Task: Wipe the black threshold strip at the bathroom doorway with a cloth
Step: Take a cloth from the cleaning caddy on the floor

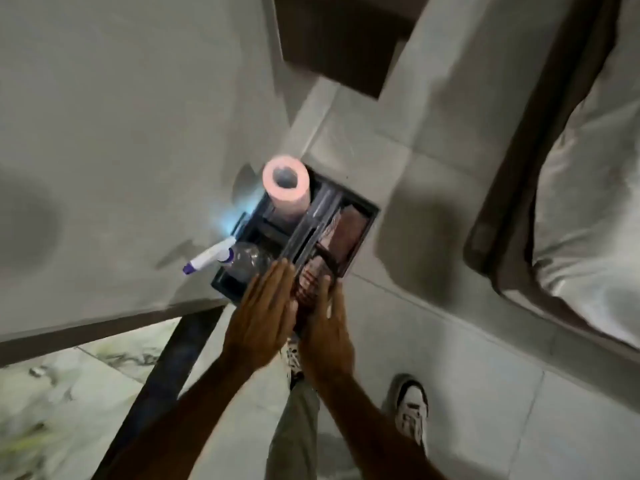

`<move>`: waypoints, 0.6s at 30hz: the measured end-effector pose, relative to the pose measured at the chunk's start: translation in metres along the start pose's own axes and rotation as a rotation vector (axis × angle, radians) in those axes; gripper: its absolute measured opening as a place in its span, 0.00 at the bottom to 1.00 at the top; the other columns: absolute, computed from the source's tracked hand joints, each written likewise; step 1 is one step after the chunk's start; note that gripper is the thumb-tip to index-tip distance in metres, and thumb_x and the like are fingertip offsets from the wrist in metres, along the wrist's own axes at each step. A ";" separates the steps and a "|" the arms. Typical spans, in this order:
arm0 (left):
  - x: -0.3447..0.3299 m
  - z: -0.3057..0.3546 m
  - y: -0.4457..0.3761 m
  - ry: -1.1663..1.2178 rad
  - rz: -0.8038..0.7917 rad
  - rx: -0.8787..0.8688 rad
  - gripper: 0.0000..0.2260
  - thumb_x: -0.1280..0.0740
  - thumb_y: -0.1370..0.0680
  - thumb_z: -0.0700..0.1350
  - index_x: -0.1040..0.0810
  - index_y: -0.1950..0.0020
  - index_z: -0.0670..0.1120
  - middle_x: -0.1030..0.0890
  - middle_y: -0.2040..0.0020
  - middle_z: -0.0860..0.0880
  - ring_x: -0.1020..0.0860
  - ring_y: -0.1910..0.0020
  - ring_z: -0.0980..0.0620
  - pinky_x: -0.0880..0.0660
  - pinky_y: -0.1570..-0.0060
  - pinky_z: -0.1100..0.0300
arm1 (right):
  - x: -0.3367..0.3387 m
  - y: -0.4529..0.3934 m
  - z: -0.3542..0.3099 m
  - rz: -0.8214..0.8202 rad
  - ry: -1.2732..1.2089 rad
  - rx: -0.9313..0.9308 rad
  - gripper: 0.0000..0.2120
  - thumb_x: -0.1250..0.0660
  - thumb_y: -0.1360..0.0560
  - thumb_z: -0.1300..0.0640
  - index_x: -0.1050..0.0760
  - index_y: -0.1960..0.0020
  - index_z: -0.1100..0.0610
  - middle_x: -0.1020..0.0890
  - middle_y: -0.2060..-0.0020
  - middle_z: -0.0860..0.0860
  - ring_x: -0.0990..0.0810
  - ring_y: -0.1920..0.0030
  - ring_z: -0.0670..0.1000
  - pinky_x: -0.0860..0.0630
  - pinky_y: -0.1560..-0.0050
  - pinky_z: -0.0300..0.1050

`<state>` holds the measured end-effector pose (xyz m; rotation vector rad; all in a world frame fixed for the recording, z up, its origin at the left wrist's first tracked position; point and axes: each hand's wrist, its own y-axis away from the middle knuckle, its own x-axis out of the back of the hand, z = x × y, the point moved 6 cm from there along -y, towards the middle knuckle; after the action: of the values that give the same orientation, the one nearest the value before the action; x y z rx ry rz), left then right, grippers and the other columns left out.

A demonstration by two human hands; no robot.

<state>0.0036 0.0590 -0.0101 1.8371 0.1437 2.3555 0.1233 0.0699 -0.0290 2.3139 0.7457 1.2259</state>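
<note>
Barely started, I note: left hand (259,315) and right hand (325,327), each grip flat, fingers spread and holding nothing, reach toward a reddish folded cloth (309,277) in the dark compartmented caddy (360,242), black threshold strip (173,362) below-left unwiped.

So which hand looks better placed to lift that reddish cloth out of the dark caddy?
Probably the right hand: it hovers at the reddish folded cloth in the dark compartmented caddy. The left hand sits nearer the clear plastic bottle. Both look open and empty.
</note>
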 end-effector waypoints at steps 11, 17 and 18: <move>-0.109 -0.066 -0.071 0.148 -0.034 -0.058 0.31 0.52 0.11 0.56 0.47 0.12 0.41 0.44 0.11 0.40 0.48 0.11 0.41 0.47 0.12 0.41 | -0.130 -0.133 0.038 -0.024 -0.219 -0.351 0.41 0.37 0.12 0.46 0.61 0.11 0.49 0.58 0.12 0.57 0.47 0.12 0.62 0.31 0.19 0.64; -0.115 -0.077 -0.069 0.145 -0.043 -0.138 0.31 0.52 0.12 0.58 0.53 0.13 0.43 0.46 0.11 0.39 0.50 0.12 0.39 0.50 0.12 0.41 | -0.139 -0.149 0.044 0.028 -0.035 -0.358 0.41 0.36 0.12 0.49 0.61 0.11 0.48 0.56 0.12 0.60 0.45 0.13 0.65 0.24 0.23 0.64; -0.116 -0.077 -0.069 0.154 -0.050 -0.137 0.32 0.51 0.12 0.58 0.53 0.13 0.43 0.46 0.11 0.39 0.51 0.11 0.39 0.51 0.12 0.42 | -0.138 -0.152 0.045 0.044 -0.017 -0.359 0.40 0.37 0.12 0.50 0.60 0.11 0.48 0.56 0.12 0.61 0.46 0.13 0.65 0.23 0.24 0.64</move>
<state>-0.0393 0.1075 -0.1511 1.5738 0.0441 2.4059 0.0564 0.0951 -0.2269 2.0518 0.4280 1.2420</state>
